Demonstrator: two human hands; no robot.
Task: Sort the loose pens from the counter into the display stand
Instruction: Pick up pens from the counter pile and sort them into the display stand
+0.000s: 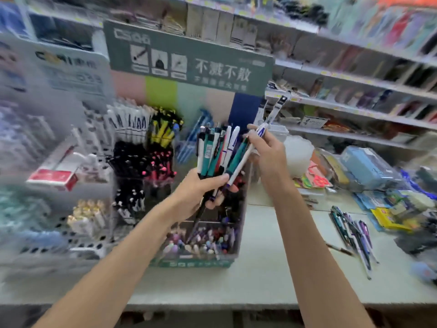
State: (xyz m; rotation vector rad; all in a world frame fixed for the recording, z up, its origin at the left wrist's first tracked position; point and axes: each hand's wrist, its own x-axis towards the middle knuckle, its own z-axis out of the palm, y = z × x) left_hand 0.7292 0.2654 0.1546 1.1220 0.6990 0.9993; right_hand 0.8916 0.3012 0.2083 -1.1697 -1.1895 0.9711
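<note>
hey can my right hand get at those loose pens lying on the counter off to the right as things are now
Probably not yet. The right hand is pinching a white pen drawn from the bundle in the left hand. The path to the loose pens looks open; free that grip first.

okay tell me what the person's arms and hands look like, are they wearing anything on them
Both forearms are bare right down to the picture's lower edge: no sleeves in view. The left hand and right hand wear no gloves, and I see no watch, bracelet or ring, though blur could hide a thin one.
</note>
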